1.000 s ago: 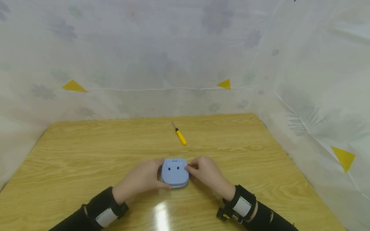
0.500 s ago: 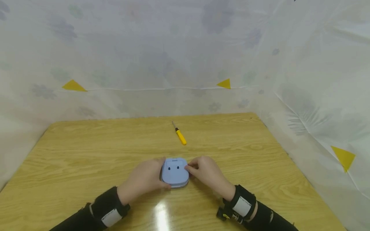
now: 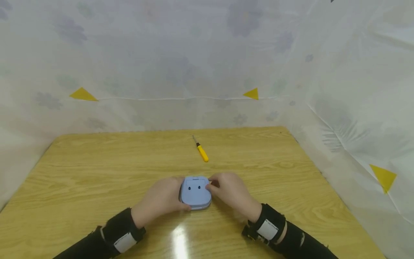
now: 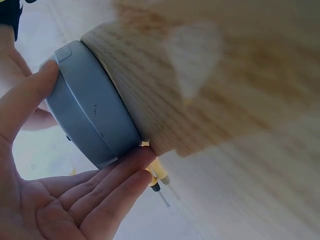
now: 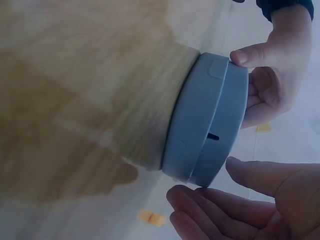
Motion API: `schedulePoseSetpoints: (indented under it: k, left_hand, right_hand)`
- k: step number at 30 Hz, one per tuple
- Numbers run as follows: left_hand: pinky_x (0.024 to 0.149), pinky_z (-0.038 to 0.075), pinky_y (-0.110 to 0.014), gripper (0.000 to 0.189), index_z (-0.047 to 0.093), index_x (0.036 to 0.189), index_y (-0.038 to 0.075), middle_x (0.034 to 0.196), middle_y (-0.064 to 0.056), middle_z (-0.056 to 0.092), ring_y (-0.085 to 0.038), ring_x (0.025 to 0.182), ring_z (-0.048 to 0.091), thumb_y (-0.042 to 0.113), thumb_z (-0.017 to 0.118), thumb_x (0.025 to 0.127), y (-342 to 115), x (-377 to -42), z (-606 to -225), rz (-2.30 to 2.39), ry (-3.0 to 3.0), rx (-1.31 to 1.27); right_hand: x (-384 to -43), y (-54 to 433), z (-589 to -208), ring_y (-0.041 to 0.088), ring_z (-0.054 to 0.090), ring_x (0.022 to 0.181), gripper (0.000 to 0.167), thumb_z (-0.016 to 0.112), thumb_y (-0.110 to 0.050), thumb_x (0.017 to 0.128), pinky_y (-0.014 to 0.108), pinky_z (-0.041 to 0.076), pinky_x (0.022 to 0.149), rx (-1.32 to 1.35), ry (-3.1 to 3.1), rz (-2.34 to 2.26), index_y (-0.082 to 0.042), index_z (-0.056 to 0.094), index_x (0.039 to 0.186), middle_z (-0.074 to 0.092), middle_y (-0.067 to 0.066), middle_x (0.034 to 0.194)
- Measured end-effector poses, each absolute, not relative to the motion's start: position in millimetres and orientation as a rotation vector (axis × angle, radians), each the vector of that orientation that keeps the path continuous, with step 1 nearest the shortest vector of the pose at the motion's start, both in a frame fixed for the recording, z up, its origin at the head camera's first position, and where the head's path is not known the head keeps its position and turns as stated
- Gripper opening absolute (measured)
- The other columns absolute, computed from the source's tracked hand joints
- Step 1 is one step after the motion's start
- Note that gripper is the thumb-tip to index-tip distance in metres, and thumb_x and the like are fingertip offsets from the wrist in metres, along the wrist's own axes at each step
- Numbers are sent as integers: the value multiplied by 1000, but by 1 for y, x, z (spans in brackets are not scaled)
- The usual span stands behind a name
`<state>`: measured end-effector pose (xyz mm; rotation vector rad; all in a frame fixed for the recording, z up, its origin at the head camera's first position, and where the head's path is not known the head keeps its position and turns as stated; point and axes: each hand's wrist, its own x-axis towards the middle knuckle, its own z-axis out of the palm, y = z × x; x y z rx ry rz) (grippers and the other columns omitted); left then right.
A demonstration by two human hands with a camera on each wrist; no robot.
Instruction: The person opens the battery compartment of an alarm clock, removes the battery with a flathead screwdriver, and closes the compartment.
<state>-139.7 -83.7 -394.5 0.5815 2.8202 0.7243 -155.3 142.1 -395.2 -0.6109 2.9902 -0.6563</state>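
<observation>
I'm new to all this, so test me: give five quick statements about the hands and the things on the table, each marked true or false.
1. The left hand and right hand are both at the blue case. True.
2. The blue case stands wide open. False: it looks closed.
3. A yellow-handled screwdriver lies on the table. True.
4. The right hand holds the screwdriver. False: neither hand touches it.
5. Two dark dots mark the blue case's top. True.
</observation>
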Motion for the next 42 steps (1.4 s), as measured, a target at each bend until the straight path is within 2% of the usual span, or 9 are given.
schedulePoseSetpoints:
  k: [5,12,18,22,28,42]
  left_hand:
    - [95,63,-46,79,69,129,-2,117,-15,79,-26,102,76,31,102,67,-85,-140,-395,741,2821,586]
    - [91,64,-44,75,71,125,-1,111,-12,79,-24,96,75,31,102,66,-84,-141,-398,745,2837,595]
    - [88,64,-43,70,71,121,0,108,-11,79,-23,95,75,32,102,66,-85,-141,-398,721,2847,606]
    - [86,63,-43,67,72,118,1,106,-9,79,-20,92,74,31,102,67,-85,-141,-398,718,2847,619]
    - [86,63,-42,67,72,119,1,107,-9,79,-20,93,73,31,102,67,-85,-142,-398,719,2849,620]
    - [91,63,-43,71,71,123,2,112,-10,79,-20,99,74,32,102,67,-84,-143,-398,736,2833,585]
  right_hand:
    - [-158,134,-388,19,79,96,21,79,-23,97,38,66,84,-657,3014,-602,-9,83,112,83,5,105]
    - [-164,124,-386,16,77,93,23,78,-23,98,35,65,84,-740,3018,-489,-9,81,117,83,6,109]
    - [-169,115,-388,21,78,106,27,77,-22,99,37,65,90,-830,3009,-466,-8,79,122,82,7,115]
    - [-169,111,-391,19,78,102,22,76,-21,99,35,65,88,-890,3003,-472,-9,80,118,82,6,111]
    - [-170,108,-394,13,76,89,13,73,-18,101,30,64,78,-965,3000,-464,-11,82,109,82,3,100]
    - [-169,109,-399,17,79,94,14,74,-17,101,34,66,82,-982,3031,-495,-9,82,108,83,5,103]
